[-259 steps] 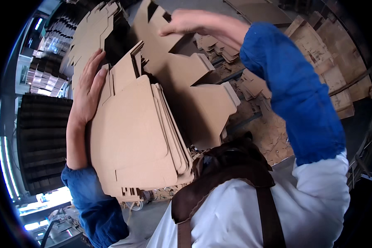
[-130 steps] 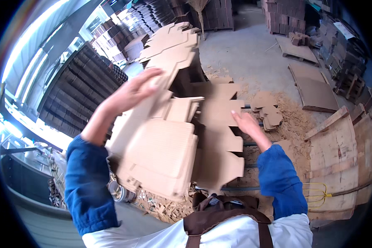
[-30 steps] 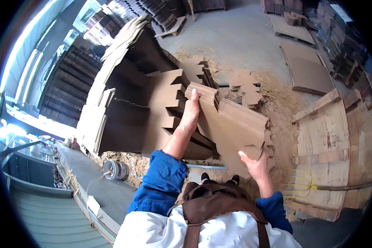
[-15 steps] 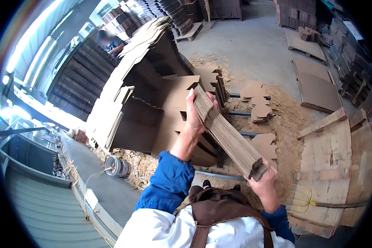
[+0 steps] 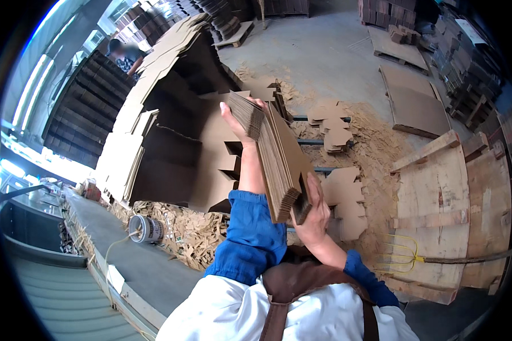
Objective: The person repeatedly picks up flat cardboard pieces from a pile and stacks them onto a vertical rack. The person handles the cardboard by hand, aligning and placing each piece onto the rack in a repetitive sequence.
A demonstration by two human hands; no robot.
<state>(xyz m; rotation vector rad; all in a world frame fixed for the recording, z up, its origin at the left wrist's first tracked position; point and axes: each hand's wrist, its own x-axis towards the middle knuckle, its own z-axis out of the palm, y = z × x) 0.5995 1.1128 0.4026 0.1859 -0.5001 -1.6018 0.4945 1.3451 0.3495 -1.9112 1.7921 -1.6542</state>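
A thick bundle of flat, die-cut cardboard sheets is held up between both of my hands, tilted with its layered edges facing me. My left hand grips the far end, thumb on the near side and fingertips showing over the top. At the lower right end, my right hand presses its fingers along the bundle's flat outer face. Below and to the left stands a big stack of cut cardboard with notched edges. Part of that stack is hidden behind the bundle and my left arm.
Loose cardboard blanks lie on the right over metal rails, among paper scraps. A white bucket stands at left. Wooden pallets and a yellow fork are at right. A person works beyond the tall stacks.
The bundle has swung from a slanted pose to a steeper one, turning its flat face to the right. My right hand has come inward and up, and the view has shifted slightly.
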